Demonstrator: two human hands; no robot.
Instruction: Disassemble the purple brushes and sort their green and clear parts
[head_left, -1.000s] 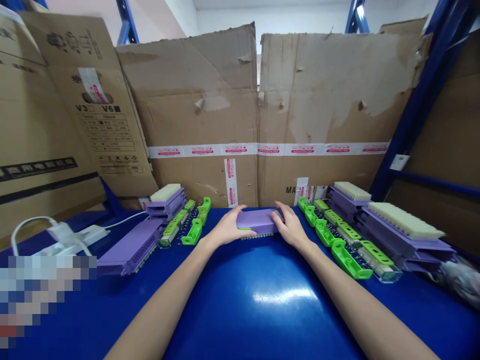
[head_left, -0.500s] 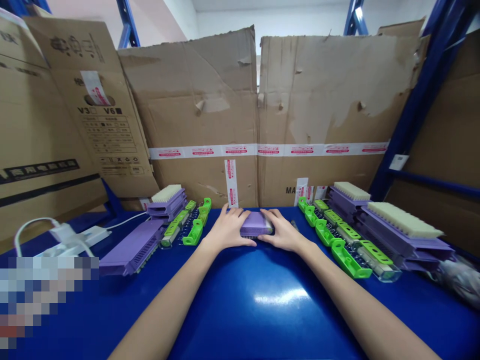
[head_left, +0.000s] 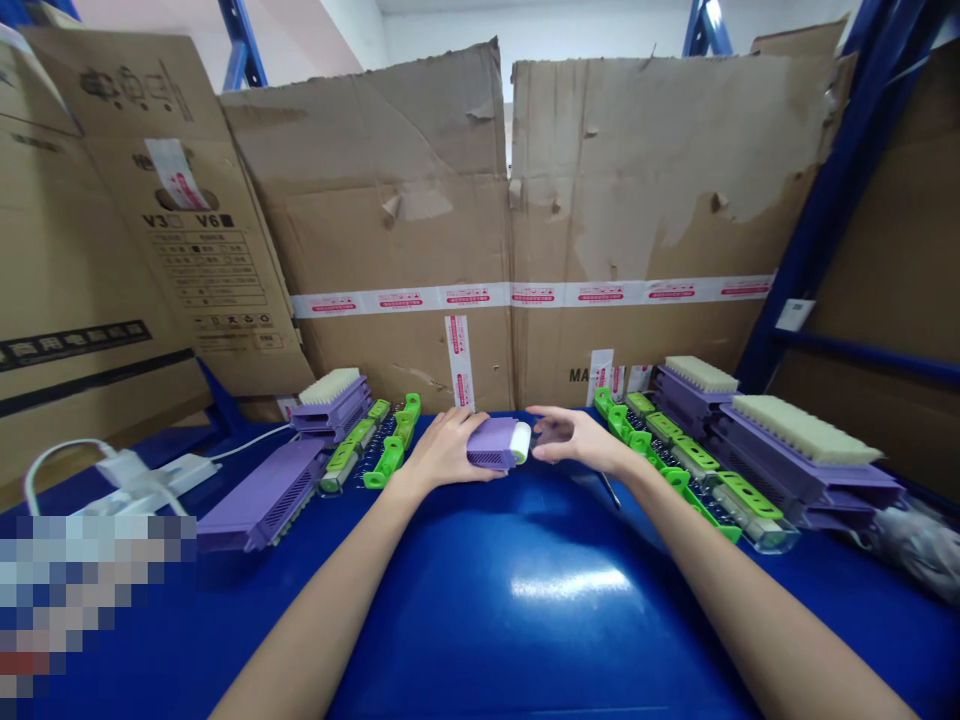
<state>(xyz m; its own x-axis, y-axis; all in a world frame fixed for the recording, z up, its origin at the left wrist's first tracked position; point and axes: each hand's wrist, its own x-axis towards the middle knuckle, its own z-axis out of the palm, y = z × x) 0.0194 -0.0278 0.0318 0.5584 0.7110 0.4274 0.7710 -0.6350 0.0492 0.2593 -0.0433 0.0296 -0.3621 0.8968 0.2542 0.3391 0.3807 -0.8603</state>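
Note:
My left hand (head_left: 445,450) is wrapped round a purple plastic housing (head_left: 490,442) with a slotted side. The housing's right end faces away from that palm and bears a white, rounded piece (head_left: 521,440) with a green edge. Just to the right of this end, my right hand (head_left: 579,442) is apart from the housing, thumb and fingers spread, with nothing visible between them. Beneath the right wrist lies a thin metal rod (head_left: 610,490), partly hidden by the arm.
Purple housings (head_left: 262,490) and green parts (head_left: 386,462) lie at left. At right are more green parts (head_left: 637,440) and purple housings (head_left: 810,470) topped with pale bristle blocks (head_left: 806,428). A white power strip (head_left: 157,485) sits far left. Cardboard (head_left: 397,220) walls the blue table's back.
My right hand has let go of the housing and moved right. The left hand still holds the housing, now turned so that its white end shows.

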